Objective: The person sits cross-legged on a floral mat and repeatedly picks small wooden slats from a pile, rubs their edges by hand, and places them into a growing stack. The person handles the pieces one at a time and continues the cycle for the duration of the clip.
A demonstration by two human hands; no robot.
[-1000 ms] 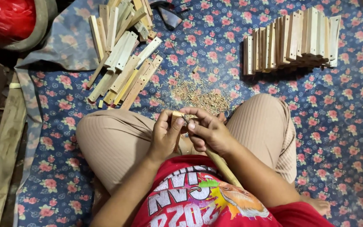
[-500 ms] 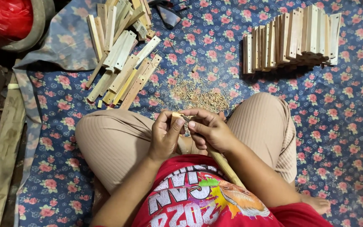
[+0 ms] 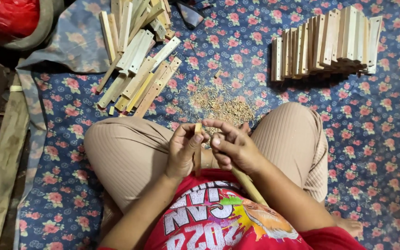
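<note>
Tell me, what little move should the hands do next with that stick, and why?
Probably another short shaving stroke along the wooden strip. The left hand pinches it upright, and the right hand presses against its top while gripping a long wooden handle. The blade itself is hidden. A heap of shavings lies just ahead on the flowered cloth.

Light was soft, even, from overhead; moderately bright w/ no glare. Floral cloth point(image 3: 376, 139) stayed well lit; left edge and top-left corner fell dim. Short dark shadow sat under the stacked wood pieces point(image 3: 325, 41). Focus was sharp mid-frame, slight softness and wide-angle stretch at edges.
</note>
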